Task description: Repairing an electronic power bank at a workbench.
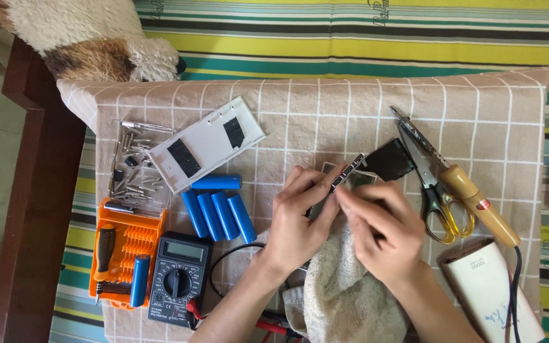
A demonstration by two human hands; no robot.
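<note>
Both hands meet over the middle of a checked cloth (325,108). My left hand (297,219) holds a small circuit board (344,176) by its edge, fingers curled around it. My right hand (379,228) pinches the same board from the right, thumb and forefinger at its near end. A small black display piece (389,159) juts out from the board's far right. Under my wrists lies a beige towel (341,295).
Several blue cylindrical battery cells (218,213) and a white plastic case half (206,145) lie left. Loose screwdriver bits (131,165), an orange bit holder (125,251) and a black multimeter (179,276) sit further left. Scissors (436,190), a soldering iron (478,203) and a white power bank shell (487,289) lie right.
</note>
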